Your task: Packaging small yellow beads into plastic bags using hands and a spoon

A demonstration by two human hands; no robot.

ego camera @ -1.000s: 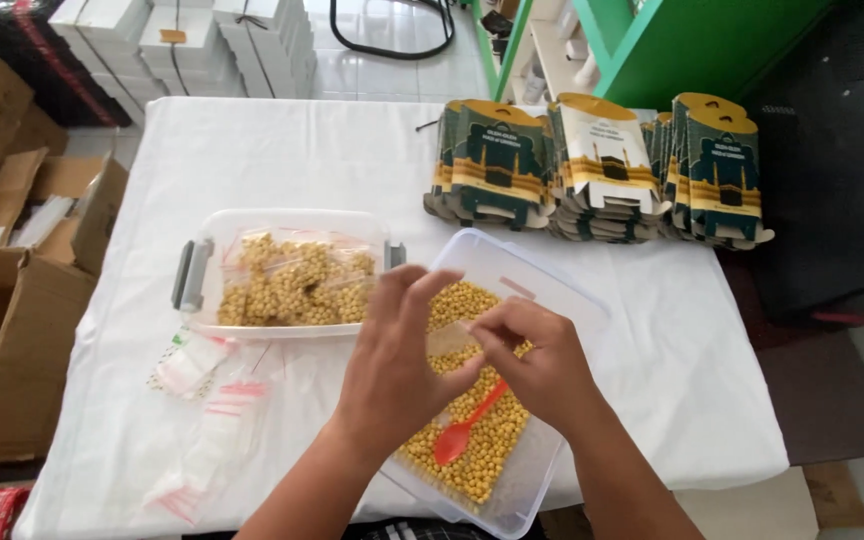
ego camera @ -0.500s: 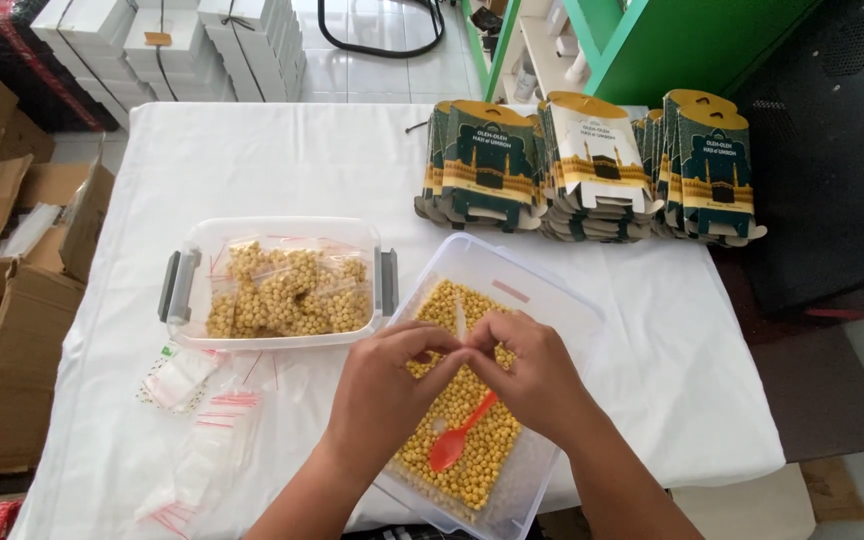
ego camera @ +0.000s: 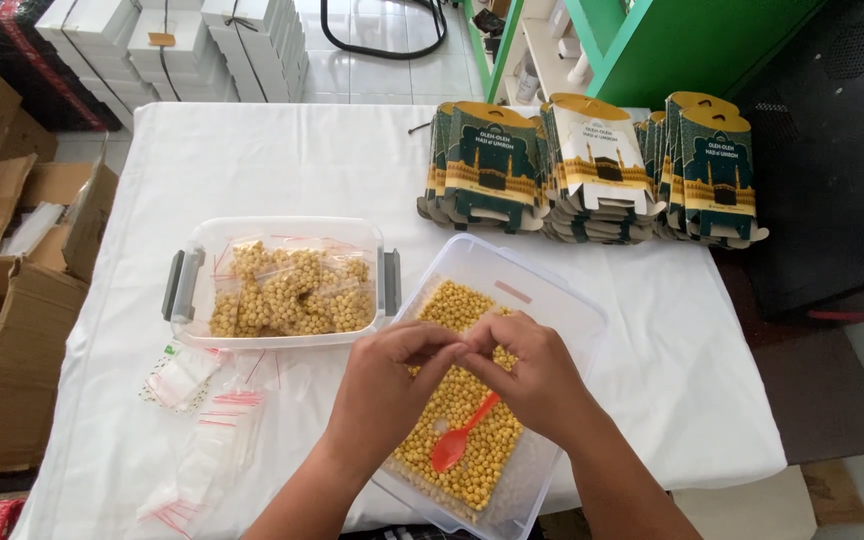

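Both hands met fingertip to fingertip above the tub (ego camera: pixel 552 300) of yellow balls: the left hand (ego camera: pixel 387 385) and right hand (ego camera: pixel 537 375) pinched something too small to tell. The orange spoon (ego camera: pixel 460 436) lay on the balls just below them.

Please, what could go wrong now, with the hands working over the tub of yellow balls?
The tub juts over the table edge near the person, so a push might tip it. Both hands pinch together above it; dropped balls could bounce out. The spoon lies loose and might get buried.
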